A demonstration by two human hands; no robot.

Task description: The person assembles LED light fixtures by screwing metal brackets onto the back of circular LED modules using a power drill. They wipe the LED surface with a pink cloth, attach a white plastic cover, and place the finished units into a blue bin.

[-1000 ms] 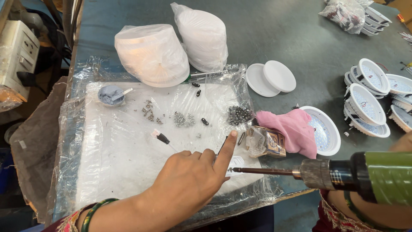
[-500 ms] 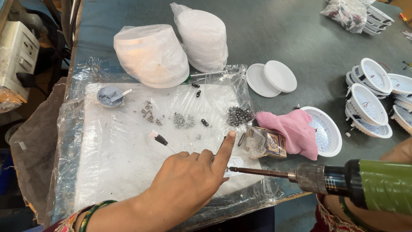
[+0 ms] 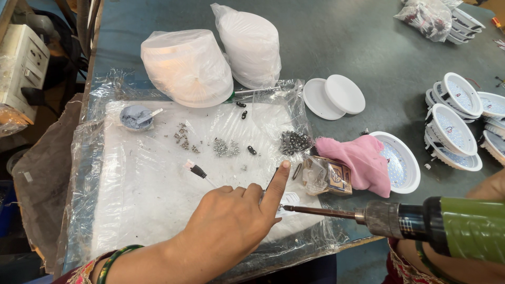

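My left hand (image 3: 231,221) rests on the plastic-covered white pad (image 3: 147,194), index finger stretched out and the other fingers curled. The tip of the driver bit (image 3: 315,211) meets the base of that finger; whether something small is pinched there is hidden. My right hand (image 3: 457,267) grips a green power screwdriver (image 3: 463,226) at the lower right, mostly hidden behind the tool. Little piles of screws (image 3: 294,142) and a short black-and-white bit (image 3: 195,169) lie on the pad just beyond my left hand.
Two bagged stacks of white covers (image 3: 189,66) stand at the back. Two white discs (image 3: 344,93), a pink cloth (image 3: 357,160) over a round lamp (image 3: 402,163), a small carton (image 3: 329,176) and several lamp housings (image 3: 452,129) lie right. A grey paste cup (image 3: 135,115) sits at the pad's far left.
The screwdriver has shifted slightly left and lower, its bit still at my left hand. My left hand has stayed in place with the index finger extended.
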